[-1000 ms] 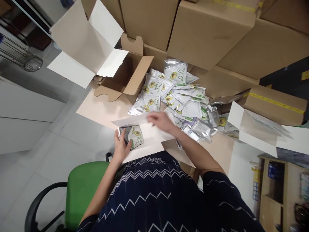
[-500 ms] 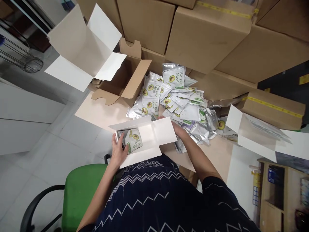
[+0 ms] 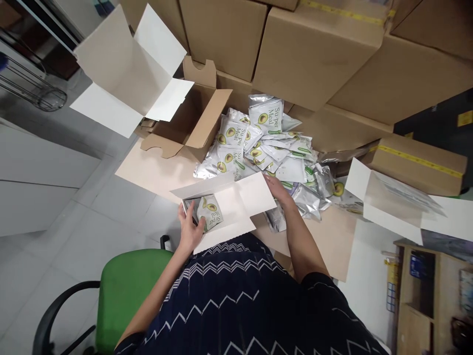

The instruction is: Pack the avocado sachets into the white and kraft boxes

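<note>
A white carton (image 3: 240, 219) lies open in front of my body, with its flaps folded out. Inside its left end is a silver and white pouch (image 3: 210, 211) printed with avocados and "Su-per Meal". My left hand (image 3: 191, 229) grips that end of the carton, its fingertips reaching in against the pouch. At the right flap is my right hand (image 3: 279, 190), its fingers partly hidden behind the flap, close to the pouch pile. Many similar pouches (image 3: 268, 121) are heaped on the table just beyond the carton.
An open brown box (image 3: 207, 121) stands at the left, with an open white box (image 3: 118, 74) tilted over it. Stacked brown cartons (image 3: 295, 54) line the back. Another open white box (image 3: 399, 202) lies right. A green chair (image 3: 129, 291) is at the lower left.
The carton and my left hand have shifted slightly right. My right hand has drawn back from the pouch pile to the edge of the carton's right flap.
</note>
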Motion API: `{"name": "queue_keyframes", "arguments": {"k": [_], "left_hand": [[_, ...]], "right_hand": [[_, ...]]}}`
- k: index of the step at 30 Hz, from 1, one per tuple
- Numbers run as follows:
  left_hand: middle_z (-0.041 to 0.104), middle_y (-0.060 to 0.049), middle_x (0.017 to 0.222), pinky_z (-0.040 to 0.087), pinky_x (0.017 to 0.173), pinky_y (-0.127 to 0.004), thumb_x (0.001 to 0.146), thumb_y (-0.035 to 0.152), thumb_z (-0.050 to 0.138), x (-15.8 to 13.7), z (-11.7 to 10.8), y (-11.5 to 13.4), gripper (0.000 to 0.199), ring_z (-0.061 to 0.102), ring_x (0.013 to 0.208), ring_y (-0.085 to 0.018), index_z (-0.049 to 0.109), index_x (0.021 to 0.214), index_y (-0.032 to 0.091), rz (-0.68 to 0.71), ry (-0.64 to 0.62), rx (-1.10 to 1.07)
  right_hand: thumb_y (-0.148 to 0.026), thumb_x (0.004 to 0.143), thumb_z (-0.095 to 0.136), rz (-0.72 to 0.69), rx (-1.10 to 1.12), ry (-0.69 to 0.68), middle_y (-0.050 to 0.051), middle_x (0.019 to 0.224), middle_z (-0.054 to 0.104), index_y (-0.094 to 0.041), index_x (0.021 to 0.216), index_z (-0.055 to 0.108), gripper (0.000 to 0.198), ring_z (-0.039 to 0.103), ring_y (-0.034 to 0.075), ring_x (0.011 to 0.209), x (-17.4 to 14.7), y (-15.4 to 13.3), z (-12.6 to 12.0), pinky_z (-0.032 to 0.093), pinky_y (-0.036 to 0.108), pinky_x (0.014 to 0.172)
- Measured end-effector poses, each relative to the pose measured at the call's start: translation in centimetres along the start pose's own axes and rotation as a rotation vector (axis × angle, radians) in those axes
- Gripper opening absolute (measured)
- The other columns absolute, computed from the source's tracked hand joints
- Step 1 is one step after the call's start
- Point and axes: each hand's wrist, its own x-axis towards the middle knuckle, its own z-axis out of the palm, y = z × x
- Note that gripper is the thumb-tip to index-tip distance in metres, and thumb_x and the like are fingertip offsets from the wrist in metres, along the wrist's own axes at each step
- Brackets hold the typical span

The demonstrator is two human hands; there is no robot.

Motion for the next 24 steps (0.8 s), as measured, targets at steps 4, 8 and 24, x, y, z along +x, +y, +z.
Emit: {"name": "queue_keyframes", "arguments": {"k": [4, 8, 24], "left_hand": [[0.009, -0.013, 0.165, 0.027, 0.124, -0.051, 0.088, 0.037, 0.061, -0.8, 1.3, 0.5, 0.067, 0.011, 0.157, -0.033, 0.041, 0.151, 0.024, -0.017, 0.016, -0.059], [0.015, -0.012, 0.163, 0.025, 0.125, -0.049, 0.089, 0.037, 0.059, -1.1, 1.6, 0.2, 0.064, 0.013, 0.157, -0.031, 0.042, 0.15, 0.026, 0.017, 0.021, -0.072], [0.058, -0.013, 0.145, 0.023, 0.118, -0.063, 0.094, 0.033, 0.052, 2.0, -2.4, 2.6, 0.041, 0.039, 0.141, -0.04, 0.067, 0.131, 0.025, 0.684, -0.331, 0.558]], "right_hand": [[-0.07, 0.091, 0.042, 0.109, -0.038, 0.109, 0.008, 0.078, 0.07, -0.018, 0.076, 0.064, 0.058, 0.064, 0.025, 0.084, 0.3, -0.9, -1.7, 0.052, 0.035, 0.082], [-0.072, 0.092, 0.041, 0.152, 0.022, 0.4, 0.004, 0.066, 0.062, -0.02, 0.082, 0.063, 0.058, 0.062, 0.021, 0.062, -2.0, -3.0, -5.1, 0.053, 0.035, 0.067], [-0.043, 0.1, 0.046, -0.314, -0.066, -0.314, 0.001, 0.078, 0.066, -0.022, 0.079, 0.063, 0.034, 0.065, 0.016, 0.067, -12.7, -15.9, -1.8, 0.051, 0.027, 0.063]]}}
